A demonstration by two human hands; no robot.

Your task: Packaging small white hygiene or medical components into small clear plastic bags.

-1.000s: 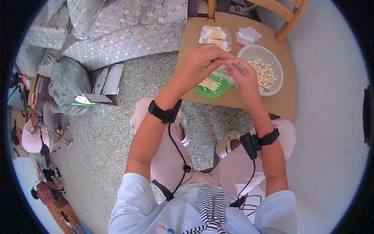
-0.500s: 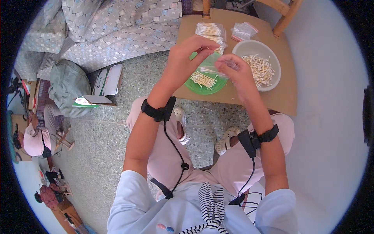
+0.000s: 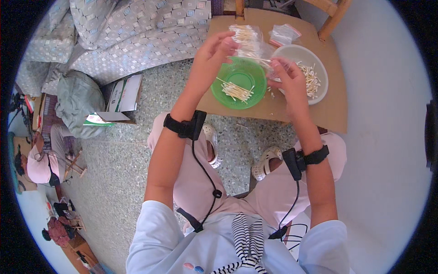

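Observation:
My right hand [image 3: 292, 82] pinches a clear plastic bag [image 3: 267, 51] above the gap between two bowls. A thin whitish strip, either a cotton swab or the bag's edge, stretches from it toward my left hand [image 3: 212, 52]. The left hand's fingers are curled together over the far rim of the green bowl [image 3: 254, 93]; whatever they grip is too small to make out. In that bowl lies a small heap of cotton swabs [image 3: 237, 91]. Many more loose swabs [image 3: 311, 80] fill part of the white bowl [image 3: 323, 68], which my right hand partly covers.
Bagged cotton swabs [image 3: 244, 35] and flat clear bags [image 3: 285, 34] lie at the board's far side. A few bits are scattered on the cardboard [image 3: 319, 116]. A wooden chair frame [image 3: 335, 16], an open carton [image 3: 123, 96] and a green-grey sack [image 3: 77, 100] stand around; other people sit far left.
My hands have moved apart: the left up and leftward, the right slightly to the right. The bag has come away from over the green bowl, whose inside now shows.

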